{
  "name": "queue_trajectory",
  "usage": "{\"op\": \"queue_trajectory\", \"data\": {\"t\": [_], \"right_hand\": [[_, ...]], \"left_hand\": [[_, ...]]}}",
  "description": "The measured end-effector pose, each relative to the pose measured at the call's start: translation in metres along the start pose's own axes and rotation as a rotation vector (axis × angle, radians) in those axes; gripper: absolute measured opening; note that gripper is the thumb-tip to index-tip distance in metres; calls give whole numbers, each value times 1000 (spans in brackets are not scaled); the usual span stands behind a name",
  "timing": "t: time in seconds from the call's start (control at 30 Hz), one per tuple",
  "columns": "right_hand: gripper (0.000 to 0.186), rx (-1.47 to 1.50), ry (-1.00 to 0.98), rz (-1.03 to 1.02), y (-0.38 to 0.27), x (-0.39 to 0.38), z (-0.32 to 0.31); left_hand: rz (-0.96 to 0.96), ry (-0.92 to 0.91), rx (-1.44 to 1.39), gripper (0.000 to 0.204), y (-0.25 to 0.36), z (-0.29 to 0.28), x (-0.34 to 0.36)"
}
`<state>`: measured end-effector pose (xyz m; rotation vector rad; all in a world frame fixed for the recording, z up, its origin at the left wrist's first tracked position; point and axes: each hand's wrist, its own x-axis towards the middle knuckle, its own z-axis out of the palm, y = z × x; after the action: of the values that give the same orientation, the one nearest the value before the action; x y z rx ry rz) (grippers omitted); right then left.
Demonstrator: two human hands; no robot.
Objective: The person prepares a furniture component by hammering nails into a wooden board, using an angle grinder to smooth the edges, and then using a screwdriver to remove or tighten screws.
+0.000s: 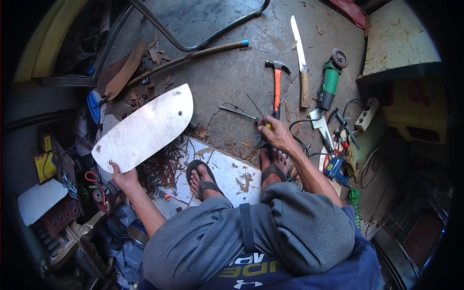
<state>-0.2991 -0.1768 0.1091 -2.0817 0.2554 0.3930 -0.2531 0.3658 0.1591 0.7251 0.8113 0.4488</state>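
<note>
White panel (145, 126): located at front left, above dark scrap (166, 166) and the edge of the white tile (237, 180). Ends are rounded; dark round marks are noted near both. Long axis is set diagonally, from near left to far right. Whether the far end is propped or carried free cannot be told.

Left hand (126, 180): the near end of the panel is gripped at its lower edge. The thumb is laid on the upper face; the other fingers are hidden beneath, so their curl cannot be read.

Right hand (279, 136): a thin-shafted hand tool, probably a screwdriver (268, 125), is enclosed by curled fingers, with little gap. Its shaft is aimed away from the body and slightly left.

Key relation: from the right fingers, the panel lies to the left, its far rounded end closest. That end and the tool tip are well apart. The left hand is the nearer one, being in contact; the panel's length is extended away from it, obliquely toward the right hand's side.

Floor, beyond the right hand: a claw hammer (277, 89) is laid handle inward; a long knife (304, 87) and a green angle grinder (329, 81) are placed farther right.
</note>
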Motion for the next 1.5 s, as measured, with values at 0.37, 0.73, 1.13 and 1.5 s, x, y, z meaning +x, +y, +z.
{"op": "queue_trajectory", "data": {"t": [0.37, 0.73, 1.13, 1.5], "right_hand": [[30, -197, -268, -251, -30, 20, 92], [26, -227, -274, -191, -28, 8, 99], [19, -405, 46, -137, -31, 85, 54], [18, 403, -121, 144, -128, 49, 40]], "left_hand": [[-90, 474, 81, 44, -22, -154, -43], [585, -177, 1507, 47, -66, -18, -52], [452, -923, 1999, 51, -136, 110, -40], [-166, -881, 1607, 40, -115, 156, -105]]}}
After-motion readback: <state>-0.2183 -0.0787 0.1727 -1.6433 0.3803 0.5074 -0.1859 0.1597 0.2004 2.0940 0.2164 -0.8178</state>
